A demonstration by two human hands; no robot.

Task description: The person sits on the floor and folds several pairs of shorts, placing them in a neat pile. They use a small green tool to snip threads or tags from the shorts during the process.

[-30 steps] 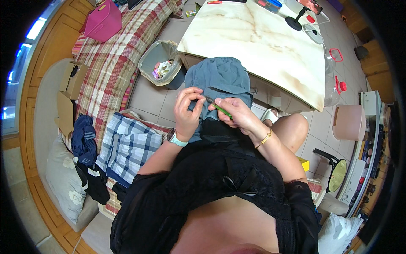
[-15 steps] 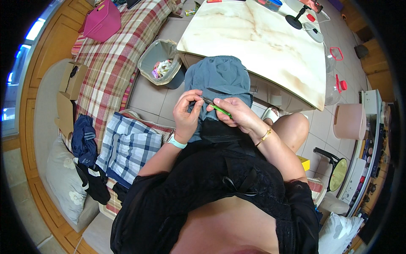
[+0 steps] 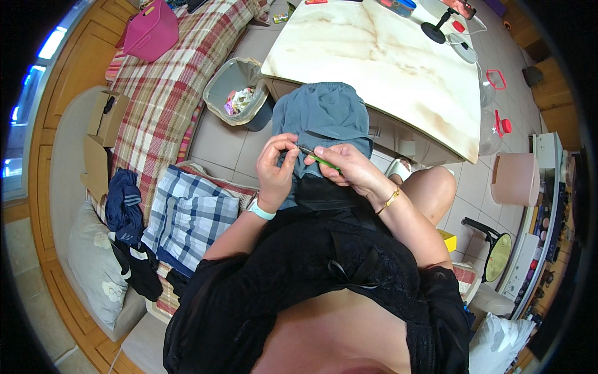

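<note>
A: Fingers first?

B: I have the right hand (image 3: 350,166), just right of frame centre, closed around a green-handled tool (image 3: 325,163), dark tip angled toward upper left. Left hand (image 3: 275,167), left of centre: thumb and index curled nearly together beside that tip. I cannot tell whether they pinch anything.

A: Location of tool and cloth?

B: Tool near frame centre, above a blue-grey garment (image 3: 321,109) spread upper middle, over the lap.

A: Risks?

B: My judgement: tip sits so near the left fingertips that a slip of the right grip could nick skin, if the tip is sharp. Dipping it could snag the garment. Anything tiny dropped might vanish in the folds; the bin (image 3: 216,95), upper left, stands apart from the hands.

A: Unclear?

B: Right fingers cover part of the handle, so I can't identify the tool type. Tip contact with the left fingers: unresolved, too small. Hands hide some of the garment. Table (image 3: 367,56) is cut off along the top edge.
</note>
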